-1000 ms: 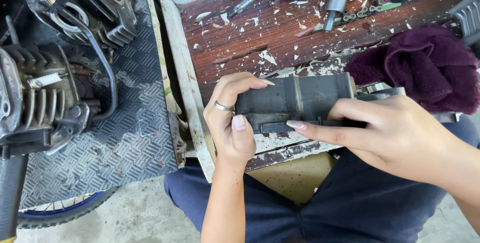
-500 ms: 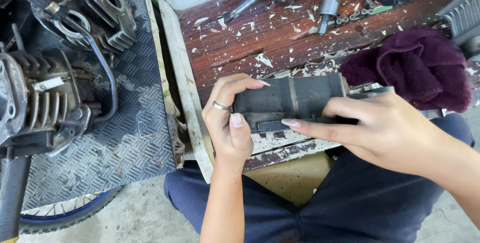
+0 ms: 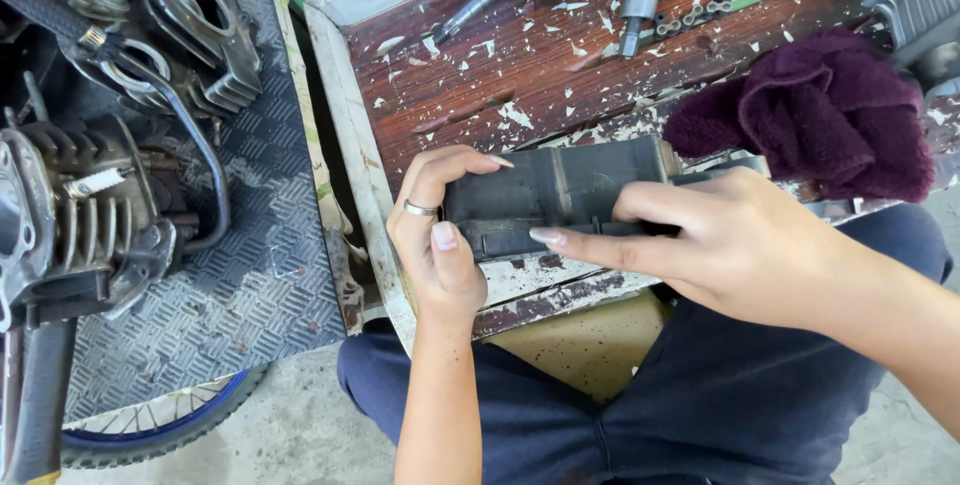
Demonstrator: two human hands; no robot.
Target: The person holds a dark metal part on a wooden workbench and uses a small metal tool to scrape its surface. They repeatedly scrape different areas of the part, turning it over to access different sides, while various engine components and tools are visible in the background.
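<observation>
Dark grey block [image 3: 555, 190] gripped by left hand [image 3: 435, 245], right hand [image 3: 740, 245].

No packages, labels, signs or screens show anywhere in this view.

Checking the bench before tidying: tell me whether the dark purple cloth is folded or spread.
Neither: the dark purple cloth lies bunched in a rumpled heap on the peeling wooden board.

Even, bright daylight with soft shadows; the view is sharp at centre, slightly blurred at the far right edge
</observation>
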